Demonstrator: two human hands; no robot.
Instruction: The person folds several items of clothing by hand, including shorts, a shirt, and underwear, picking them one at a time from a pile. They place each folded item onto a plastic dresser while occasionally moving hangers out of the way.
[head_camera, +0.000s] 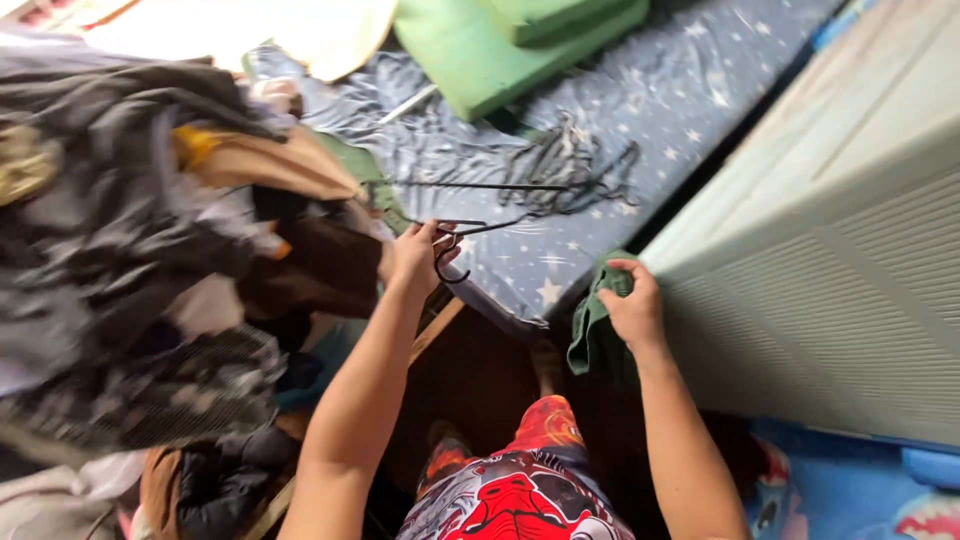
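Green cloth (592, 318) hangs bunched in the right hand (634, 305), whose grip is closed on its upper edge, beside the white cabinet (850, 250). Left hand (412, 258) pinches a black wire hanger (470, 232) by its hook over the star-patterned bed (640, 120), near heaped clothes (130, 250).

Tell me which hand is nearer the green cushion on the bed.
Left. The left hand holds a black hanger at the bed edge below the green cushion; the right hand, gripping green cloth, sits lower.
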